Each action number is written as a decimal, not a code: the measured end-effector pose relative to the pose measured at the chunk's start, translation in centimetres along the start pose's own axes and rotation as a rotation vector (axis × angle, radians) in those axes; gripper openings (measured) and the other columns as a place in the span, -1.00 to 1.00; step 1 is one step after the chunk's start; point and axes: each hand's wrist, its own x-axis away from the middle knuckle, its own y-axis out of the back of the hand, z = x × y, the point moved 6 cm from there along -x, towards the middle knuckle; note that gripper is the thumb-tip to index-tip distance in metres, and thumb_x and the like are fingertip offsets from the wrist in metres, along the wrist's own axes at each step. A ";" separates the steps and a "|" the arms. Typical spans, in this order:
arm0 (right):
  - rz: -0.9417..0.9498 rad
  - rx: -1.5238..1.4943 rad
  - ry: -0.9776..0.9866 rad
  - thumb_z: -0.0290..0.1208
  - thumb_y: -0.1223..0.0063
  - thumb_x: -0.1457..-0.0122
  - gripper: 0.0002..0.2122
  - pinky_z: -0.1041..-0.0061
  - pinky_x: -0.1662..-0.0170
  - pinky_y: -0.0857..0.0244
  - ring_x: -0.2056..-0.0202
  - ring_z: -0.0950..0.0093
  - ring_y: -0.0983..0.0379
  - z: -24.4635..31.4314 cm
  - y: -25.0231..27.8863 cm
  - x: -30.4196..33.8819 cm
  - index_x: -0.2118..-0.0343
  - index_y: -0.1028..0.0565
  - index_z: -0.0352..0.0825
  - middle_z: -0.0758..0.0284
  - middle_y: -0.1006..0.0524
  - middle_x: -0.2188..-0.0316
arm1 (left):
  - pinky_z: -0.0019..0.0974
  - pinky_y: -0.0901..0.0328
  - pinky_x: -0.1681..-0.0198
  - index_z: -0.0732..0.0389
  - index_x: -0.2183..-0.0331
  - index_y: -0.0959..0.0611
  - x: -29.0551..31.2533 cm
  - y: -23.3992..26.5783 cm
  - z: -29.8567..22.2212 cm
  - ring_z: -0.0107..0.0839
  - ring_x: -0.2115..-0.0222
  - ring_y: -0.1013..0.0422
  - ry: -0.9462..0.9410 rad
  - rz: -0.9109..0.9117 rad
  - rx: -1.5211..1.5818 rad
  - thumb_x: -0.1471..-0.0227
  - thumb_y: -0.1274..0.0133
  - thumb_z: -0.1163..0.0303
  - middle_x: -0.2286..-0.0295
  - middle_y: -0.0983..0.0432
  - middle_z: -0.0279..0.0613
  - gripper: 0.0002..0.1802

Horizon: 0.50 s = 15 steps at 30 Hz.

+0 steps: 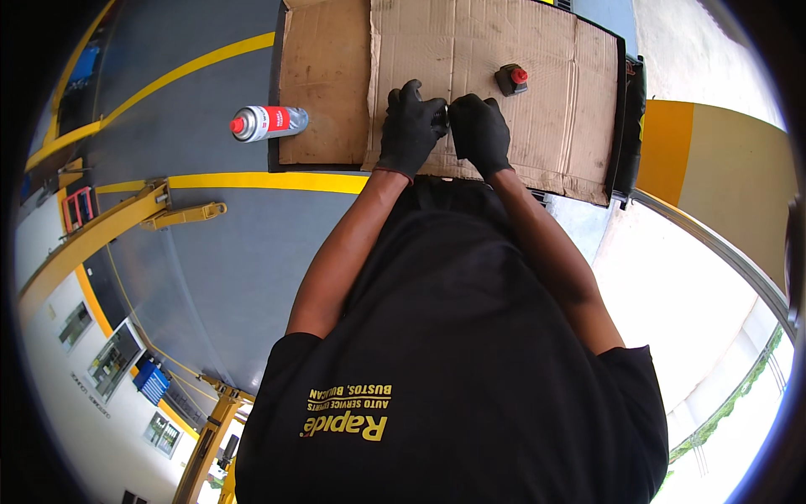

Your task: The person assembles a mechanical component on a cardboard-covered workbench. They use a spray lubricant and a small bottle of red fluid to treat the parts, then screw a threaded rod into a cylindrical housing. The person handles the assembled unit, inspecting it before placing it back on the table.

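Observation:
Both hands wear black gloves and meet over the cardboard sheet [537,134]. My left hand [409,126] is closed around a small dark ribbed part [440,120]; its kind does not show clearly. Right up against that part is my right hand [481,133], its fingers curled inward. What lies in those fingers, if anything, is hidden. Beyond my right hand, a small dark bottle [506,81] with a red cap stands on the cardboard. An aerosol can [277,123], silver and red with a red top, is at the left edge of the work surface.
A black rim [623,118] borders the cardboard-covered surface. Grey floor with yellow lines [243,181] stretches to the left, where a yellow lift arm [109,239] reaches in. A blue tool cabinet [152,382] stands by the far-left wall.

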 end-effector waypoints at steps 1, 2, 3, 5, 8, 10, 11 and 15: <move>-0.015 -0.007 0.002 -0.11 -0.14 -0.25 -0.74 0.09 0.12 -0.48 0.20 0.07 -0.60 -0.2 -0.1 0.1 0.22 -0.67 -0.18 0.06 -0.63 0.31 | 0.07 -0.43 -0.05 -0.05 0.16 -0.77 0.0 0.0 -0.2 0.04 -0.11 -0.32 0.003 0.001 0.013 0.15 -0.45 0.33 -0.12 -0.35 -0.04 -0.59; -0.028 -0.015 0.006 -0.11 -0.14 -0.25 -0.74 0.09 0.12 -0.48 0.21 0.06 -0.60 -0.4 -0.2 0.0 0.21 -0.67 -0.17 0.06 -0.63 0.30 | 0.04 -0.41 -0.08 -0.03 0.14 -0.78 0.0 0.0 -0.3 0.04 -0.10 -0.33 0.002 0.007 0.004 0.16 -0.45 0.33 -0.11 -0.36 -0.02 -0.57; -0.041 -0.022 0.010 -0.10 -0.14 -0.25 -0.74 0.09 0.12 -0.48 0.21 0.06 -0.60 -0.6 -0.4 -0.2 0.21 -0.67 -0.17 0.06 -0.63 0.30 | 0.01 -0.39 -0.11 -0.02 0.13 -0.78 0.0 0.0 -0.4 0.04 -0.09 -0.33 0.002 0.013 -0.006 0.16 -0.45 0.33 -0.11 -0.37 0.00 -0.55; -0.040 0.014 -0.083 -0.16 -0.14 -0.27 -0.77 0.14 0.14 -0.48 0.22 0.11 -0.58 -0.8 -0.5 -2.0 0.24 -0.68 -0.19 0.18 -0.66 0.32 | -0.02 -0.37 -0.14 0.00 0.11 -0.78 -0.3 0.3 -0.7 0.04 -0.09 -0.34 -0.006 0.013 -0.018 0.16 -0.45 0.33 -0.11 -0.39 0.02 -0.53; -0.043 0.032 0.019 -0.16 -0.15 -0.27 -0.77 0.16 0.15 -0.47 0.22 0.10 -0.57 -0.6 -0.5 -1.6 0.24 -0.67 -0.20 0.21 -0.68 0.32 | -0.02 -0.36 -0.15 0.01 0.11 -0.78 -0.1 0.2 -0.5 0.05 -0.09 -0.34 -0.019 0.011 -0.018 0.17 -0.46 0.32 -0.11 -0.39 0.03 -0.53; -0.059 0.005 0.076 -0.12 -0.15 -0.26 -0.75 0.12 0.14 -0.47 0.21 0.08 -0.58 -0.5 -0.4 -0.4 0.22 -0.67 -0.20 0.17 -0.67 0.32 | -0.02 -0.36 -0.15 0.01 0.11 -0.78 0.1 0.1 -0.4 0.05 -0.09 -0.34 -0.015 0.003 -0.011 0.18 -0.46 0.32 -0.11 -0.39 0.03 -0.52; -0.072 -0.021 0.060 -0.10 -0.14 -0.26 -0.73 0.10 0.14 -0.47 0.21 0.06 -0.59 -0.6 -0.4 0.2 0.22 -0.67 -0.19 0.15 -0.66 0.32 | -0.02 -0.36 -0.15 0.00 0.11 -0.78 0.1 0.1 -0.5 0.05 -0.09 -0.33 -0.018 -0.002 -0.015 0.17 -0.46 0.32 -0.11 -0.38 0.03 -0.52; -0.065 -0.047 -0.026 -0.09 -0.16 -0.24 -0.73 0.08 0.15 -0.47 0.21 0.06 -0.59 -1.7 -0.3 -2.1 0.22 -0.66 -0.18 0.14 -0.66 0.32 | 0.00 -0.36 -0.16 -0.01 0.10 -0.78 0.0 0.3 -0.6 0.06 -0.10 -0.33 -0.033 -0.008 -0.010 0.17 -0.46 0.30 -0.11 -0.38 0.03 -0.53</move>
